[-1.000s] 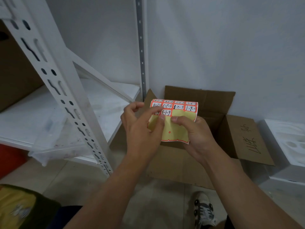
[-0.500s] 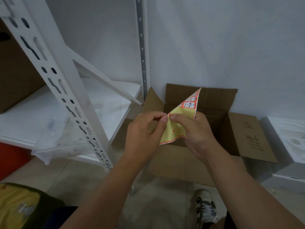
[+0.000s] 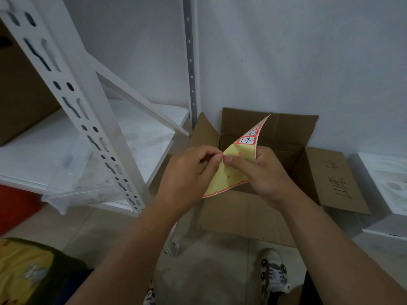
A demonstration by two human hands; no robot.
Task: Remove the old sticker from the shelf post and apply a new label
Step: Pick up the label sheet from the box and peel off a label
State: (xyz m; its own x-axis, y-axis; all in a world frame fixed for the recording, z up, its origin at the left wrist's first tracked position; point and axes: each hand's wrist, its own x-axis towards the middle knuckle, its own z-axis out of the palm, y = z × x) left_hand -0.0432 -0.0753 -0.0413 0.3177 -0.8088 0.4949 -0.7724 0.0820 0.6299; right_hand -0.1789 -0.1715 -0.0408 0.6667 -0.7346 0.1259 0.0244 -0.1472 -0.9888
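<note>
Peeling stage: yellow, red-bordered sheet of handwritten labels, bent, held over open brown cardboard box, pinched by left hand and right hand; no label visibly freed, white perforated steel shelf post unlabelled.

A yellow label sheet with red-bordered handwritten labels sits at frame centre, bent so its upper right corner peaks. The white perforated shelf post slants from upper left down toward lower centre.
</note>
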